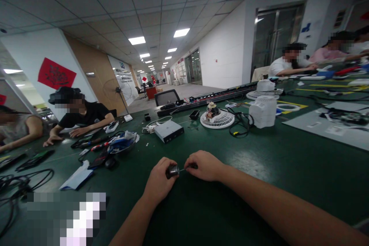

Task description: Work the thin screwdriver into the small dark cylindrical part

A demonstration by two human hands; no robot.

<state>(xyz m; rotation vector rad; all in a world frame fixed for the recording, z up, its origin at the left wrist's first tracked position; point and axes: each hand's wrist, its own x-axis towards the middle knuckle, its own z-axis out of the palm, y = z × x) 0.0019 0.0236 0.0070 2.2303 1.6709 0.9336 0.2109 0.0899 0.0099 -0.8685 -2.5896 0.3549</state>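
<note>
Left grip (pixel 160 180) holds a metal cylinder (pixel 174 170), right grip (pixel 206 166) a thin rod (pixel 182 170) (black tray (pixel 194 117) beyond, contents unclear).

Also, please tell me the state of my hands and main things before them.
Left hand: closed around small silver metal cylinder
Right hand: pinching thin metal shaft
Grey rectangular metal box: lying flat
Round white plastic grille: flat, exposed mechanism on top
Boxy white plastic housing: standing
Thin black cable: loosely coiled

Ceiling light panels (pixel 181 32), glass doors (pixel 279 40) and a green table (pixel 201 207) strewn with cables (pixel 17 189) suggest an office workshop.
</note>
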